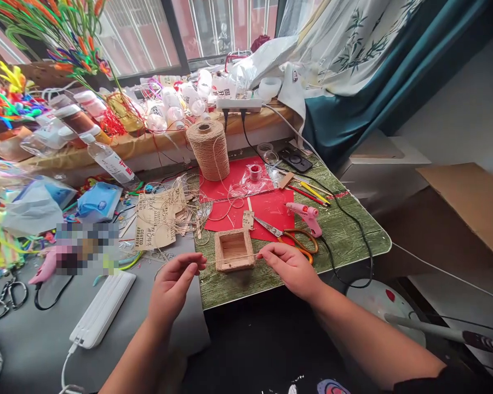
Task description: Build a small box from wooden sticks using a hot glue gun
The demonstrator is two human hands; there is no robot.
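A length of jute twine [234, 261] runs nearly straight across a small open wooden box, held at both ends. My right hand [292, 269] pinches one end beside the box's right side. At the other side, my left hand [173, 284] has its fingers curled round the twine, with thumb and forefinger close together. The box [233, 249] stands on the green wood-patterned table, its walls wrapped in twine and its inside bare wood. Behind it are orange-handled scissors [287, 234] and a pink glue gun [306, 218]. A large twine spool [208, 150] stands upright farther back.
Red sheets [217, 213] lie under the scissors' blades and the spool. Sandpaper pieces [156, 219] and wood sticks crowd the left. A white power bank [102, 309] rests on the grey surface. The glue gun's black cable [359, 221] loops along the table's right side.
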